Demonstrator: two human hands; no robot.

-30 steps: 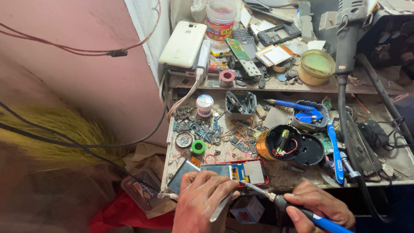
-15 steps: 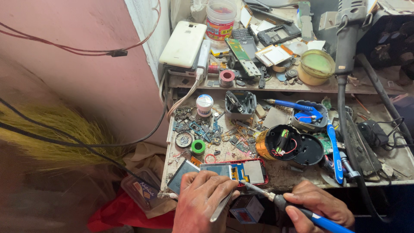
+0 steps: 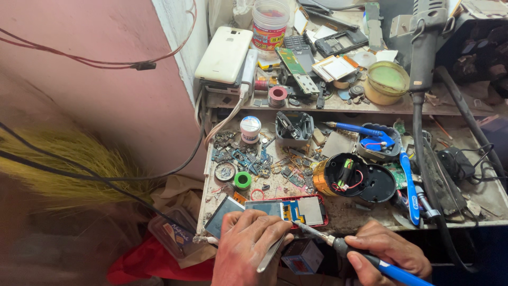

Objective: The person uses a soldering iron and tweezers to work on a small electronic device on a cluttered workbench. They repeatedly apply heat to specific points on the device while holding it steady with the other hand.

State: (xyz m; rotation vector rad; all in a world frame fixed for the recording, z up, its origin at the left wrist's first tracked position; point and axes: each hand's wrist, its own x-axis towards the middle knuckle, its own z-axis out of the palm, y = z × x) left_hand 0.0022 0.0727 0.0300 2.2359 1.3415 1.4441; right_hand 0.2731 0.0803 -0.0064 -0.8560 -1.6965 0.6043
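Now, L hand (image 3: pixel 248 249): fingers pinching tweezers (image 3: pixel 272 253), pressed on opened phone (image 3: pixel 296 211).
R hand (image 3: pixel 389 253): fingers wrapped on soldering iron (image 3: pixel 365 258), tip held at phone.

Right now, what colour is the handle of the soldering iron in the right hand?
Blue, with a black grip near the tip. The soldering iron in the right hand shows best in the head view.

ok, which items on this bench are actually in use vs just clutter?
In use:
left hand with metal tweezers
right hand with blue-handled soldering iron
opened red-framed phone

Lying about:
white phone
green tape roll
blue toothbrush
yellow-green tub
black round speaker
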